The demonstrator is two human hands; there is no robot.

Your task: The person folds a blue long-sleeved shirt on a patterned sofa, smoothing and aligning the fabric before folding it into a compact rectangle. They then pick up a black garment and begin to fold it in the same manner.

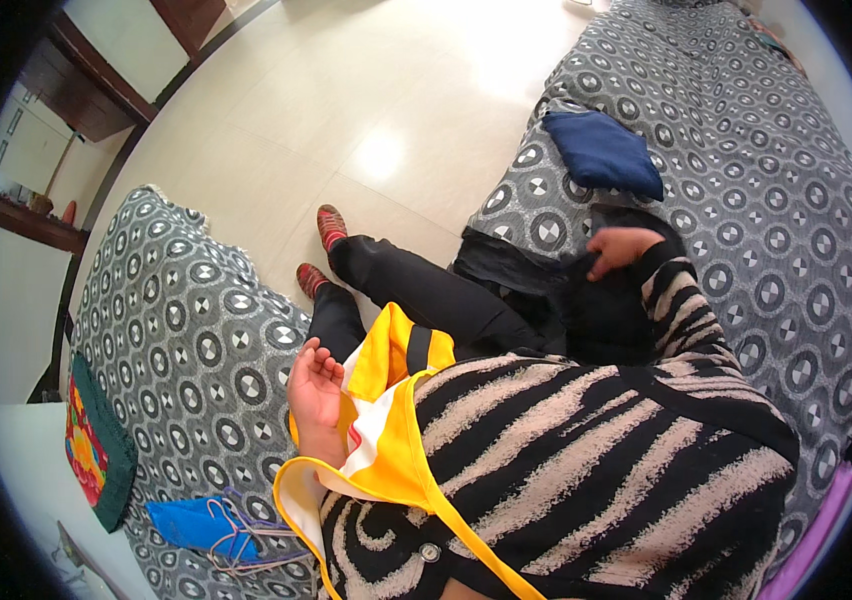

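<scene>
My left hand [317, 397] is palm up with loosely curled fingers and holds nothing in them. A yellow and white cloth item [388, 465] with a black band lies around its forearm and against my striped sweater [583, 480]. A long yellow strap runs from the cloth down the sweater. On the right, my right hand [625, 247], slightly blurred, touches a crumpled black cloth [598, 315] beside my black-trousered thigh. Whether its fingers grip the cloth is unclear. Just beyond that hand lies a folded navy blue cloth [606, 154].
A grey patterned cover [771, 285] spreads on my right, and a similar one [186, 322] on my left. Clothes hangers [227, 532] rest on a blue folded item [171, 521]. Nearby is a floral piece with a green border [115, 480]. Pale floor tiles [306, 112] stretch ahead.
</scene>
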